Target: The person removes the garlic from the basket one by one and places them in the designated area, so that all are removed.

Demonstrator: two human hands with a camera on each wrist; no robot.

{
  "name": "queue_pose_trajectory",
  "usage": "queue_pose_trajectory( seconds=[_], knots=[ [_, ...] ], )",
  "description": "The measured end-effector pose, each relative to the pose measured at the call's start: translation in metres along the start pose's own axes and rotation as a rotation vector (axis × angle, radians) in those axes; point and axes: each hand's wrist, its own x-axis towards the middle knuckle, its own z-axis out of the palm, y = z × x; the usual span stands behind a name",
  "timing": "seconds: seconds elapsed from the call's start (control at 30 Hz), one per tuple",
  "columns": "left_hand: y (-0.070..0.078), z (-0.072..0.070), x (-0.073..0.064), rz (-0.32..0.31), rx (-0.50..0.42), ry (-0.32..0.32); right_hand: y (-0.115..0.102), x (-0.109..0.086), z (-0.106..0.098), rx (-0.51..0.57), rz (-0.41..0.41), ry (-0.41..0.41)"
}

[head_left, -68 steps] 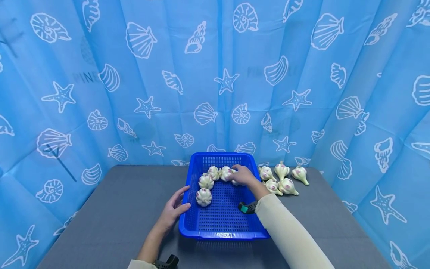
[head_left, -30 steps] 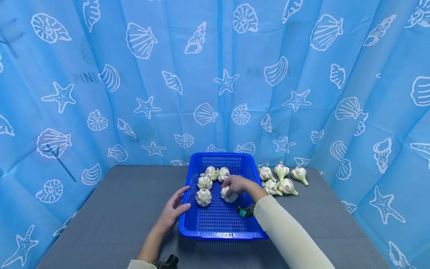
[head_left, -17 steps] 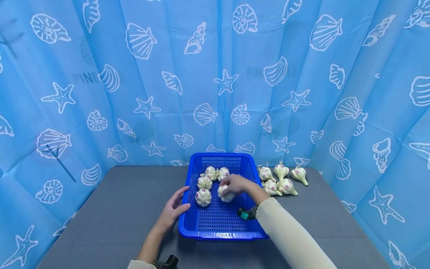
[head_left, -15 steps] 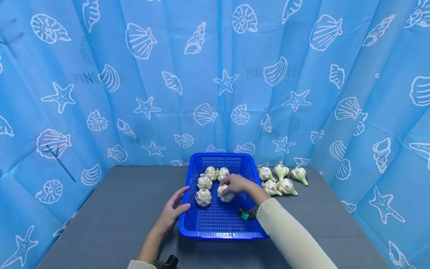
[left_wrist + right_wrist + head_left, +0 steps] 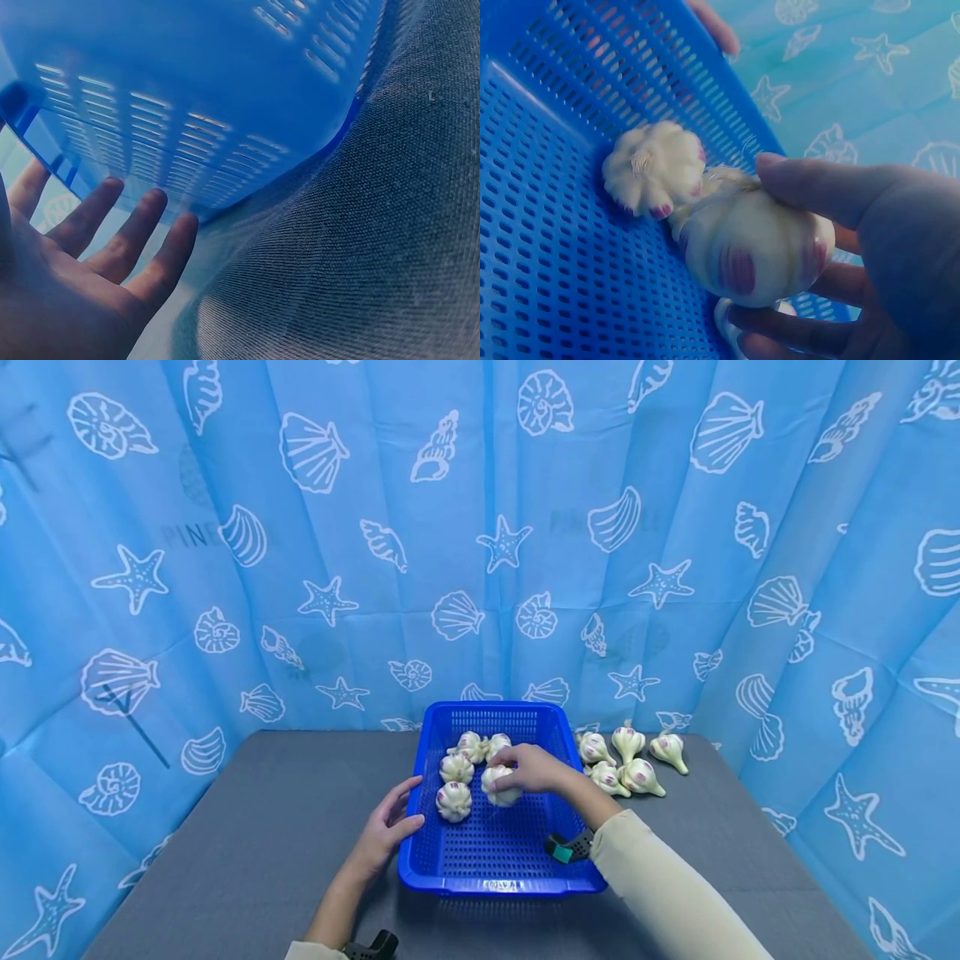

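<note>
The garlic bulb [image 5: 498,787] you have in hand is inside the blue basket [image 5: 502,886], right of the basket's middle line as you face it. Your right hand [image 5: 534,768] pinches it, the thumb on one side and the fingers curled round the other; whether the bulb touches the basket floor, you cannot tell from here. Purple patches mark its pale skin in the right wrist view.

Around it in the basket are four more bulbs: the front bulb [image 5: 453,802] on your left, the middle bulb [image 5: 456,768] just behind it, and two rear bulbs [image 5: 470,747] side by side farther back, one partly hidden by your right hand.

Your left hand [image 5: 381,835] rests at the basket's left side, thumb at the rim, the fingers spread along the outer wall in the left wrist view.

Beyond the basket's right side, five loose bulbs [image 5: 642,777] lie close together on the grey bench [image 5: 300,843]. You wear cream sleeves [image 5: 667,893] and a black device [image 5: 568,847] at each wrist. A blue curtain [image 5: 450,527] with white shells and starfish hangs behind the bench.
</note>
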Motion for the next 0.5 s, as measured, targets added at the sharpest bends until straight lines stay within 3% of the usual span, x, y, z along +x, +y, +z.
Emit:
queue_pose_trajectory(
  seconds=[0.5],
  knots=[
    [-0.001,0.0,-0.001,-0.005,0.006,0.001,-0.021,-0.021,-0.013,0.107,0.01,0.094]
  ],
)
